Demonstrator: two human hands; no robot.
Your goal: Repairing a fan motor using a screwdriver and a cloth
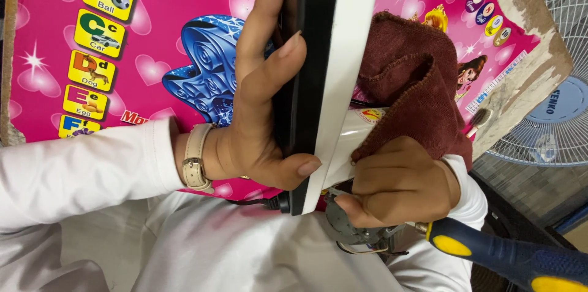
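Two hands share the work: the left hand [260,114] clamps the black-and-white appliance [324,77] upright and steady, so the right hand [398,185], fisted on a maroon cloth [416,83], can press against its side.

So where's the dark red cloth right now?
In the head view, the dark red cloth is right of centre, bunched under the right hand against the white and black appliance.

Bright, even light, seemingly from overhead; soft shadows under the left hand [257,126]. Colours are saturated, focus sharp, with slight stretching towards the edges.
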